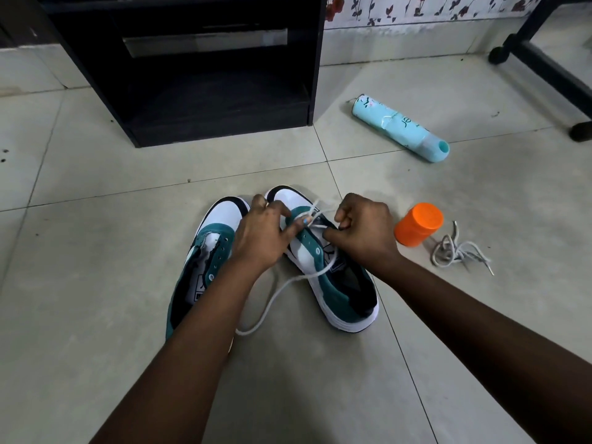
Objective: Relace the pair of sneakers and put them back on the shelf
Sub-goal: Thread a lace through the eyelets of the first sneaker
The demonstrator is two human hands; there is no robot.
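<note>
Two green, white and black sneakers stand side by side on the tiled floor, toes pointing away from me. The left sneaker (pixel 205 248) has no lace in its eyelets. Over the right sneaker (pixel 339 290) both hands work a white lace (pixel 272 299) at the front eyelets. My left hand (pixel 262 232) pinches the lace near the toe end, fingers curled. My right hand (pixel 362 229) grips the other strand in a fist. A long loop of that lace trails down between the shoes. A second loose lace (pixel 458 251) lies bunched on the floor to the right.
A black shelf unit (pixel 192 75) with an open bottom compartment stands straight ahead. A light blue bottle (pixel 400 128) lies on its side at the right. An orange container (pixel 418 224) sits beside the right sneaker. A black furniture frame (pixel 551 59) fills the top right corner.
</note>
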